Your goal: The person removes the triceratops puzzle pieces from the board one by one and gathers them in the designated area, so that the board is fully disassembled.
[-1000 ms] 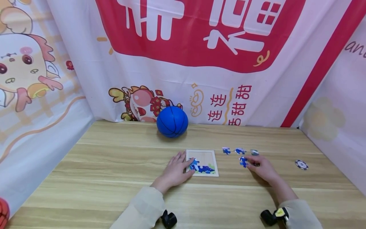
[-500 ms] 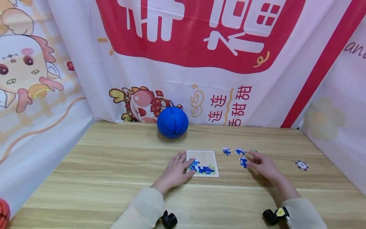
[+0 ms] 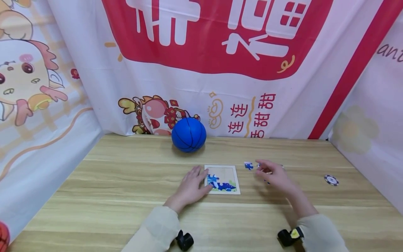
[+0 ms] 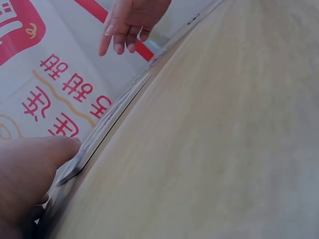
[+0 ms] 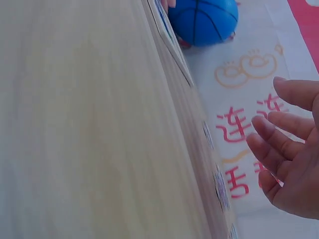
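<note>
My left hand (image 3: 190, 189) rests at the left edge of a square jigsaw puzzle tray (image 3: 225, 171), fingers extended and thumb over the near left part of its frame. Inside the tray, joined blue and green puzzle pieces (image 3: 225, 186) fill the near side and left corner. To the right of the tray, my right hand (image 3: 277, 177) hovers over the loose pieces, fingers spread and relaxed. Nothing shows between its fingers in the right wrist view. One loose jigsaw piece (image 3: 248, 166) lies in plain sight. Other loose pieces are mostly hidden beneath the right hand.
A blue ball (image 3: 189, 135) stands at the back of the wooden table (image 3: 141, 185), close to the printed cloth (image 3: 201, 84). A round poker chip (image 3: 331, 180) lies on the far right. Part of a red ball (image 3: 4, 235) shows at the lower left edge.
My right hand has lifted from beside the loose pieces and shifted left, now covering most of them. The left hand stays by the tray, its fingers slightly drawn back left.
</note>
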`<state>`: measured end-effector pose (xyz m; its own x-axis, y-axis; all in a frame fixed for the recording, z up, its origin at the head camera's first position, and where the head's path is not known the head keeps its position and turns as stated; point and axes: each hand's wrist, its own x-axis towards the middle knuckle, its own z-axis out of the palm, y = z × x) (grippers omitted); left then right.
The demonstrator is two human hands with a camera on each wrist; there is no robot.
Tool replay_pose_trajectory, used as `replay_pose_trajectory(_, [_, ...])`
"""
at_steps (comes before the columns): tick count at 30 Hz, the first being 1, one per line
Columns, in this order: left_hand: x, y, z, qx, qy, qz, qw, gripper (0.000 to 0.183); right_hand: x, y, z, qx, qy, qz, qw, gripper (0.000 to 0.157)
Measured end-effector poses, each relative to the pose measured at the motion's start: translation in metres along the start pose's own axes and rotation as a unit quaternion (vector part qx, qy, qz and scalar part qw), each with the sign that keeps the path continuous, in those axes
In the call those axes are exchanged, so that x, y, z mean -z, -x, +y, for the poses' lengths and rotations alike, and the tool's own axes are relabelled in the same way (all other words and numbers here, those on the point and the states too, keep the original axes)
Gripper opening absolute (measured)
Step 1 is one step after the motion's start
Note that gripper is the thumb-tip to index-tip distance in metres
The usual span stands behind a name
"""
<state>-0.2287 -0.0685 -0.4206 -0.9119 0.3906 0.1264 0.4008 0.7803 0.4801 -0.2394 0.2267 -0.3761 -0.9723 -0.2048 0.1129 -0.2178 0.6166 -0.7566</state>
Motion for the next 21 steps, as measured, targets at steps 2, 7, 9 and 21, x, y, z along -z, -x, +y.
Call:
replay_pose_trajectory(2, [0.001, 0.0, -0.002, 0.006, -0.002, 0.001, 1.0, 0.06, -0.01, -0.004, -0.006, 0.005, -0.002, -0.013, 1.0, 0.043])
replay_pose_trajectory(7, [0.003, 0.0, -0.006, 0.016, -0.015, -0.006, 0.9997, 0.061, -0.034, -0.012, -0.021, 0.015, -0.02, -0.047, 0.999, 0.043])
replay_pose_trajectory(9, [0.003, 0.0, -0.006, 0.019, -0.018, -0.01, 0.9996, 0.062, -0.044, -0.014, -0.025, 0.011, -0.023, -0.058, 0.998, 0.043])
replay_pose_trajectory(21, [0.005, 0.0, -0.006, 0.018, -0.028, -0.026, 0.9991, 0.061, -0.088, -0.025, -0.039, 0.04, -0.016, -0.094, 0.995, 0.035])
